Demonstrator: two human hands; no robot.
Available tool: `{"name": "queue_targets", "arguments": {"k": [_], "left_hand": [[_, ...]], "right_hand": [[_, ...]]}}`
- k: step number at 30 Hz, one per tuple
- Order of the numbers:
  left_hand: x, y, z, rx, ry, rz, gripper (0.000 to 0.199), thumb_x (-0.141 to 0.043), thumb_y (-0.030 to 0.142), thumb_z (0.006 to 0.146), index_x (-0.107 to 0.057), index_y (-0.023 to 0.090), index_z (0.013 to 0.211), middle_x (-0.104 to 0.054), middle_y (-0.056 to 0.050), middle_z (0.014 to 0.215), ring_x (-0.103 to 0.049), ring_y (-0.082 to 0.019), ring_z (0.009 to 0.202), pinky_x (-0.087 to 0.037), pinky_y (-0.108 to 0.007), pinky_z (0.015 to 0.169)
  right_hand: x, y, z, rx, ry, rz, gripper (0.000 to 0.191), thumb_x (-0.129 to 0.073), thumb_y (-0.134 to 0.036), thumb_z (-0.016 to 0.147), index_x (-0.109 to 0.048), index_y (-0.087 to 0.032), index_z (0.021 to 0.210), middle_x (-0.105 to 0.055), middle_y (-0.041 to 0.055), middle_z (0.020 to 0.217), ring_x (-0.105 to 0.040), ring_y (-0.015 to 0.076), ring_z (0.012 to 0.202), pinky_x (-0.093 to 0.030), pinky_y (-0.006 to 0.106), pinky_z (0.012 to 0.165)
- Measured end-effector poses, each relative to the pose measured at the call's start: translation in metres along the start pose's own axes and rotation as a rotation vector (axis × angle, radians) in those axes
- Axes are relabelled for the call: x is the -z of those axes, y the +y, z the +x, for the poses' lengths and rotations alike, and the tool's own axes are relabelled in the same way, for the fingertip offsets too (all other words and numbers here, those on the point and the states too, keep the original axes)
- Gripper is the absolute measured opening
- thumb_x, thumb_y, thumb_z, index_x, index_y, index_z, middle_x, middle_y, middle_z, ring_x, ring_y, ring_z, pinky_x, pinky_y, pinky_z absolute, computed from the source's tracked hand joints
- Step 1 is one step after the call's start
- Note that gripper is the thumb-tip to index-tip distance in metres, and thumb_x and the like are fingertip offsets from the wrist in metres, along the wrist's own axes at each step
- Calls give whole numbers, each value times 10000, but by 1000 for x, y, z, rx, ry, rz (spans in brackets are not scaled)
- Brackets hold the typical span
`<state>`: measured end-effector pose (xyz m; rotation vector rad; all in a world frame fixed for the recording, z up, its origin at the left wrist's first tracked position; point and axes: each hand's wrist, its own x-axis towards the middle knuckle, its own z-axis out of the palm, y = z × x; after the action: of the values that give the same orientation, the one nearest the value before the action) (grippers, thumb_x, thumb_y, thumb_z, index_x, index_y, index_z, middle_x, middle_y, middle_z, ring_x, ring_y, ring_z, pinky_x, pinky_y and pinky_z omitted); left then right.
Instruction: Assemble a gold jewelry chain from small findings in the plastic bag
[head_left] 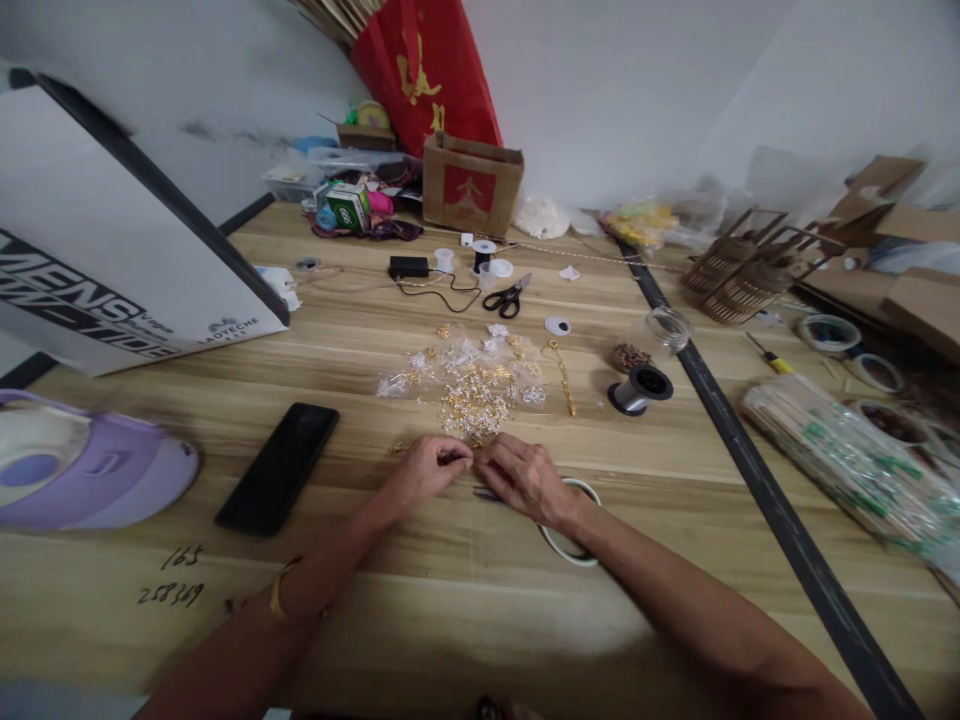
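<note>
My left hand [433,466] is closed, thumb and forefinger pinched together just in front of a pile of small gold and silver beads or findings [476,400]. Facing it, my right hand [528,476] is also closed in a pinch, and the fingertips of both nearly meet. Whatever lies between them is too small to name. Dark pointed tips of a tool [487,494] stick out below my right hand; the rest of it is hidden. A white ring [550,545], like a tape roll, lies partly under my right wrist. Clear plastic bags [405,380] surround the pile.
A gold chain [562,375] and a wire spool [640,388] lie to the right, black-handled scissors [508,297] farther back. At left are a phone [277,468], a purple-and-white object [112,470] and a large box [135,230]. Wrapped sticks [847,460] lie far right.
</note>
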<state>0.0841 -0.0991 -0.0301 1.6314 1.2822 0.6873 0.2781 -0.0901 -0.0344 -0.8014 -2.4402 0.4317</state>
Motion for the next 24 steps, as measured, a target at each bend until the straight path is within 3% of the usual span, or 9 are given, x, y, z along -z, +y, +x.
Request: {"name": "queue_targets", "arguments": {"k": [24], "left_hand": [[1, -6, 1, -17, -31, -7, 160, -562, 188, 729, -689, 109, 784, -690, -38, 705, -583, -124, 614, -439, -201, 559]], "right_hand": [[1, -1, 0, -4, -10, -25, 115, -442, -216, 932, -544, -177, 893, -587, 44, 804, -553, 131, 703, -408, 224, 625]]}}
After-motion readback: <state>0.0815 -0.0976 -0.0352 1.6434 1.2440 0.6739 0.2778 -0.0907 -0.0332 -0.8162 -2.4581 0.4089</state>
